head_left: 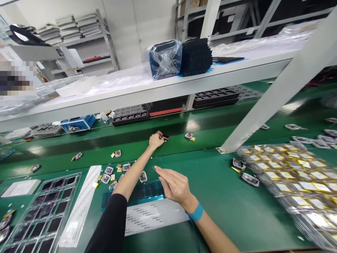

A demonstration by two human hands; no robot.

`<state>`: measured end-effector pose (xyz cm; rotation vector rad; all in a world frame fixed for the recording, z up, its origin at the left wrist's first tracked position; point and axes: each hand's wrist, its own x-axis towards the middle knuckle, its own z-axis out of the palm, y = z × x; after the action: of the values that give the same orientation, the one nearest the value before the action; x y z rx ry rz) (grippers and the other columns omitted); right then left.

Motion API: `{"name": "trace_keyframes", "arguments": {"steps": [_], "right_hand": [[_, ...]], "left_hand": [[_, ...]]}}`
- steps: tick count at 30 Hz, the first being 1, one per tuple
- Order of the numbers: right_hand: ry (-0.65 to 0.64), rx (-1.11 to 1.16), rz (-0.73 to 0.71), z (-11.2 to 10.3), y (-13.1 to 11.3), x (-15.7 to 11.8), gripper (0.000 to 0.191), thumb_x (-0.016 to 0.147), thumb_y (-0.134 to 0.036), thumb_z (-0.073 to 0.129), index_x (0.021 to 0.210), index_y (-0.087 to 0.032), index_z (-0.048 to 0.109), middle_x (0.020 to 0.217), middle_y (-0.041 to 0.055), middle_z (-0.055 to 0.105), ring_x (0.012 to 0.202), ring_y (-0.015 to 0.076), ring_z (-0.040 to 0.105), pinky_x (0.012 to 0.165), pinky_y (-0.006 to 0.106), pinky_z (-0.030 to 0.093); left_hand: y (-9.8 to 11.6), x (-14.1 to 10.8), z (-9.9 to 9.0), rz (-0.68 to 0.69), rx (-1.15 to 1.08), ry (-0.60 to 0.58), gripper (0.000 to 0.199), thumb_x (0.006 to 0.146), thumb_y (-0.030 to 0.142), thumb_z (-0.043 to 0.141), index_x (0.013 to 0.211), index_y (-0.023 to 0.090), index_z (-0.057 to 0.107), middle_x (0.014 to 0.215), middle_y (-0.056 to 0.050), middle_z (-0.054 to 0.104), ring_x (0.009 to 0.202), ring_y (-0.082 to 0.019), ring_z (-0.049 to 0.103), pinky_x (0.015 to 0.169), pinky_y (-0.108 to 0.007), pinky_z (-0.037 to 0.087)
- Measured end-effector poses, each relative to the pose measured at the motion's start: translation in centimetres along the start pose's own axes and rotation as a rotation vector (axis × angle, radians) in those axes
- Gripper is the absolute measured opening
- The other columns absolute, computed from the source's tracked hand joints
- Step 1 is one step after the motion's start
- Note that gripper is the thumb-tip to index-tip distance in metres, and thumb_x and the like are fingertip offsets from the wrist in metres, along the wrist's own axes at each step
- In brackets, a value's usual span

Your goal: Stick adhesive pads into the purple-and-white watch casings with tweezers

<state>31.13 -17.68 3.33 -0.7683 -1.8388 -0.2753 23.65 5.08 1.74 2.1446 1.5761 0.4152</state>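
Observation:
My left hand [156, 140] reaches out over the green conveyor belt, its fingers closed on a small dark electronic unit [165, 137]; a small pale and yellow bit shows beside it. My right hand [175, 184] is nearer, above the bench, with its fingers closed around thin metal tweezers [168, 181], mostly hidden by the hand. A blue band [196, 212] circles my right wrist. Below the hands lie a white label sheet [147, 217] with rows of dark marks and a blue sheet [151, 190] with dark strips. Several small open device housings [106, 179] with yellow-edged batteries lie left of my right hand.
A clear tray [54, 209] of dark screens and another label strip [83, 200] are at left. Stacked trays of yellow-edged batteries [285, 175] stand at right. A slanted white post [263, 95] and an overhead shelf [118, 93] frame the belt. Another unit [189, 135] rests on the belt.

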Motion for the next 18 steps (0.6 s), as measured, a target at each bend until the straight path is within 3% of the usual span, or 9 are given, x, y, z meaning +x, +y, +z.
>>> {"name": "trace_keyframes", "arguments": {"steps": [5, 11, 15, 18], "right_hand": [[0.008, 0.006, 0.013, 0.1, 0.1, -0.2, 0.043, 0.094, -0.003, 0.052, 0.134, -0.015, 0.061, 0.11, 0.0113, 0.08, 0.09, 0.0205, 0.079, 0.074, 0.031, 0.066], [-0.008, 0.009, 0.052, -0.3, 0.0, 0.4, 0.03, 0.095, -0.005, 0.054, 0.119, -0.019, 0.067, 0.099, 0.0092, 0.081, 0.082, 0.0217, 0.079, 0.07, 0.032, 0.067], [-0.046, 0.077, 0.048, 0.0, -0.5, 0.2, 0.029, 0.096, -0.003, 0.048, 0.101, -0.021, 0.069, 0.082, 0.0066, 0.078, 0.069, 0.0241, 0.077, 0.06, 0.035, 0.065], [-0.117, 0.12, 0.131, 0.7, 0.1, -0.8, 0.028, 0.1, -0.009, 0.043, 0.093, -0.026, 0.064, 0.074, 0.0031, 0.073, 0.061, 0.0215, 0.074, 0.056, 0.03, 0.063]], "left_hand": [[1.1, -0.1, -0.5, 0.045, -0.101, -0.054, 0.035, 0.1, 0.036, 0.064, 0.13, 0.019, 0.063, 0.134, -0.012, 0.063, 0.113, -0.025, 0.066, 0.096, -0.046, 0.059], [2.5, -2.6, -1.9, -0.071, -0.429, -0.047, 0.037, 0.099, 0.037, 0.065, 0.131, 0.017, 0.062, 0.133, -0.011, 0.063, 0.113, -0.026, 0.066, 0.095, -0.047, 0.059], [0.5, -7.9, -4.6, -0.1, -0.755, -0.034, 0.033, 0.099, 0.037, 0.066, 0.123, 0.013, 0.066, 0.121, -0.011, 0.069, 0.105, -0.023, 0.07, 0.091, -0.043, 0.06], [-2.4, -14.0, -5.7, -0.093, -0.921, 0.01, 0.034, 0.089, 0.042, 0.076, 0.084, 0.009, 0.073, 0.087, -0.008, 0.076, 0.085, -0.021, 0.075, 0.083, -0.032, 0.058]]}}
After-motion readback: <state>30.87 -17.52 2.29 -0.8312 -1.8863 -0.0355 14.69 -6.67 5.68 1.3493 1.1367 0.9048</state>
